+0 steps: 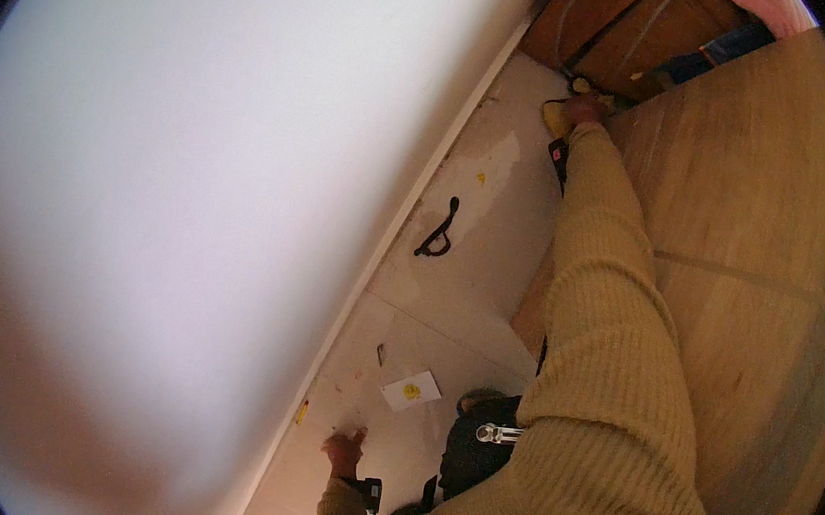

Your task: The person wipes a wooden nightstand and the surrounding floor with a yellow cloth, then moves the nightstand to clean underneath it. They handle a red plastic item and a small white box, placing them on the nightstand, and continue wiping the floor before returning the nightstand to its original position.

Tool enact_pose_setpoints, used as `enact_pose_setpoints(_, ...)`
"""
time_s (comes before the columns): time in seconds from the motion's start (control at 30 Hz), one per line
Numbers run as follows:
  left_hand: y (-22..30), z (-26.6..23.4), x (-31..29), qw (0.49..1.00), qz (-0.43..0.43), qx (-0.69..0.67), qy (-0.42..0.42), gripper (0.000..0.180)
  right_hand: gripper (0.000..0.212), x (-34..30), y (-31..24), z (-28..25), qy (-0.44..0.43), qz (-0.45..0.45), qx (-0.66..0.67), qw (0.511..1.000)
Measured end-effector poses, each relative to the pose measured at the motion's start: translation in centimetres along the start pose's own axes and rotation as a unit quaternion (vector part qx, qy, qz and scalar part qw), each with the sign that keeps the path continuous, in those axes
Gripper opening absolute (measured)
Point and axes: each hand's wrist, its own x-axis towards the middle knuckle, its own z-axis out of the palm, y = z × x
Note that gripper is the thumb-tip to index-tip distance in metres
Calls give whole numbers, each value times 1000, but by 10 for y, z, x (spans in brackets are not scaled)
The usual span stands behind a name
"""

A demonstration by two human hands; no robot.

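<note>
My right arm, in a ribbed tan sleeve, stretches far forward along the gap between the wall and a wooden board. At its end my right hand [585, 109] is closed on a yellow cloth-like thing [552, 119], close to the floor by the brown furniture; its fingers are partly hidden. My left hand [344, 447] is low over the floor near the wall, fingers apart, holding nothing. Beyond it lies a white card [410, 391] with a yellow picture. A small yellow stick-like object [302, 412] rests at the wall's foot.
A white wall [219, 187] fills the left. On the right stands a large wooden board [751, 193]. A black looped strap [437, 230] and a yellow scrap [481, 178] lie on the pale floor [469, 294]. Brown furniture [617, 38] with hanging cables closes the far end.
</note>
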Motion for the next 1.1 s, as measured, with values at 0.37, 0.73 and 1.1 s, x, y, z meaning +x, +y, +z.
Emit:
enact_pose_setpoints(0.37, 0, 3, -13, 994, 23, 83, 61, 100, 29, -17, -7, -2, -8, -76, 172, 982)
enact_pose_setpoints(0.73, -12, 3, 1, 991, 58, 115, 46, 101, 32, -24, -54, 50, 290, -218, 260, 895)
enact_pose_setpoints(1.1, -16, -12, 2, 992, 56, 102, 41, 102, 45, -26, -88, 46, -43, -146, 323, 934)
